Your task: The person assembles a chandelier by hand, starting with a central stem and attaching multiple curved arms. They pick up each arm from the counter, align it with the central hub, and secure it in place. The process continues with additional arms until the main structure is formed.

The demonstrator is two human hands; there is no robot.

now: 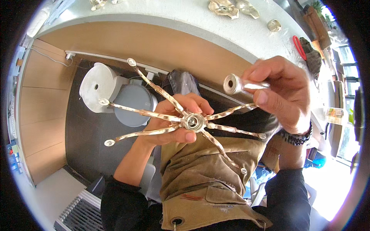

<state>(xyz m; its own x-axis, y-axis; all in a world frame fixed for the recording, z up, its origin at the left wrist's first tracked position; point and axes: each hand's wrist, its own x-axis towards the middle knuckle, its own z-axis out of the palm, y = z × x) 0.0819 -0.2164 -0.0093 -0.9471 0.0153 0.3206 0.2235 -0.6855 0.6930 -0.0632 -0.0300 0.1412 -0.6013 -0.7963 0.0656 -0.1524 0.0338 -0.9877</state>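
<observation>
My left hand (169,119) is closed round the middle of a shiny metal piece with several thin arms (154,114) spreading from a round threaded hub (194,122), like the branches of a candelabra. Each visible arm tip carries a small round cup or disc. Above and to the right of the hub, my right hand (283,90) pinches a short silvery tube (235,84) with a flared, ringed end and a dark hole in it. The tube is apart from the hub. One arm's tip lies close by my right thumb, and I cannot tell if they touch.
A pale worktop (154,10) curves across the far side, with shaped metal parts (223,7) and a small metal cup (274,25) on it. Red-handled tool (299,47) lies at the right. Below stand a white bin (98,86) and a grey round lid (134,104). A brown apron (204,161) covers my lap.
</observation>
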